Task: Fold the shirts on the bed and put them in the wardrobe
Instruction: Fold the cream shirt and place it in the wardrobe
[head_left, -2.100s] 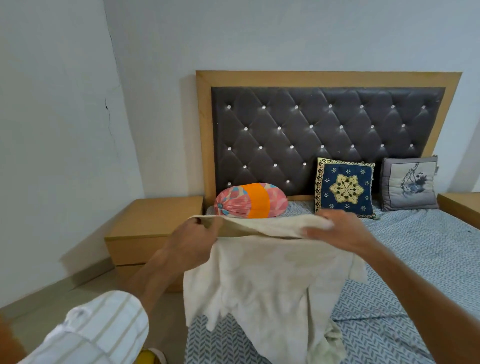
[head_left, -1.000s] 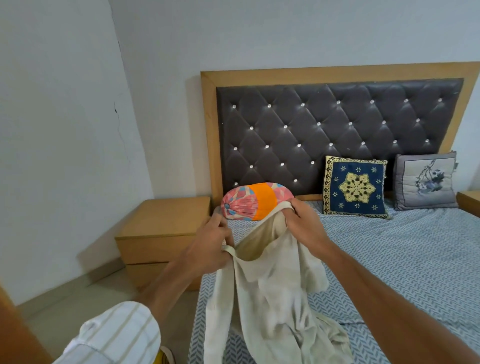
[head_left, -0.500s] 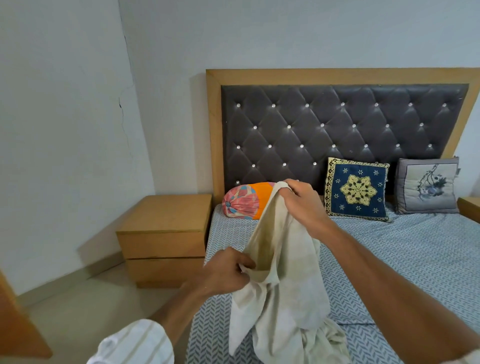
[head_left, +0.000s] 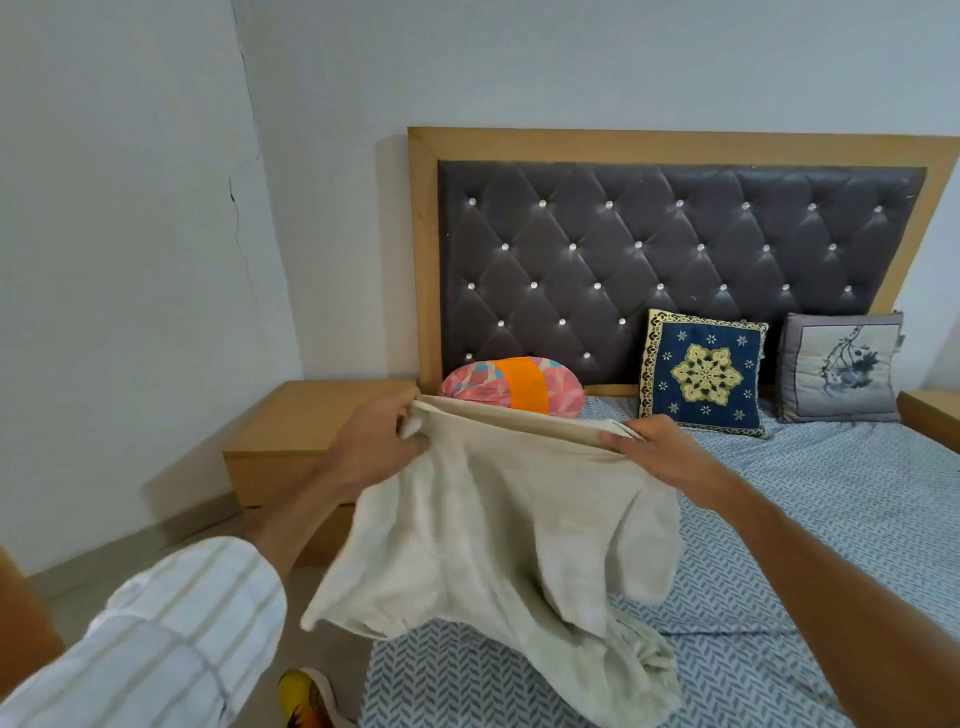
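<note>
A cream shirt (head_left: 498, 540) hangs in the air over the near left corner of the bed (head_left: 810, 525). My left hand (head_left: 376, 441) grips its top edge at the left end. At the right end of that edge, my right hand (head_left: 660, 452) pinches the cloth. The edge is stretched roughly level between both hands. The shirt's lower part droops and bunches onto the patterned blue sheet. No wardrobe is in view.
A pink and orange bolster (head_left: 511, 387), a blue embroidered cushion (head_left: 704, 374) and a grey cushion (head_left: 839, 366) lean at the tufted headboard (head_left: 675, 244). A wooden nightstand (head_left: 306, 431) stands left of the bed. A yellow shoe (head_left: 306, 699) shows on the floor below.
The shirt hung bunched and vertical from my raised right hand, with my left hand low on it. Now my hands have spread apart and hold its top edge level.
</note>
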